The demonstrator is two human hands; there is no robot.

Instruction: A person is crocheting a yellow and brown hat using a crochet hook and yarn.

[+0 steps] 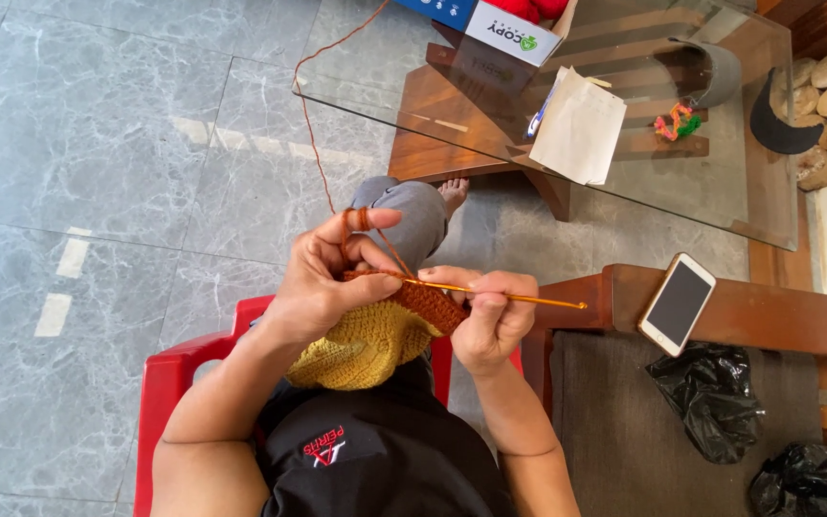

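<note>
The crocheted piece [375,335] lies over the person's lap, between the two hands. Its larger lower part is mustard yellow and looks finished; along its top edge runs a narrower rust-brown band, which I judge to be the part in progress, with only a few rows worked so far. How much more is planned cannot be told.

The left hand [323,282] has its grip pinched on the piece's upper edge, the rust yarn [310,124] looped over the raised forefinger. The right hand [490,321], just right of the piece, has its grip pressed together around one orange crochet hook [519,298], whose tip meets the brown band.

Counted: one piece, one hook, one yarn strand running up from the piece toward a box [490,24] on the glass desk [720,191] beyond it. Under the piece, one red plastic chair [169,383]. Right of the piece: one phone [677,303] on a wooden armrest, two black plastic bags [710,397]. On the desk, one folded paper [578,129].
</note>
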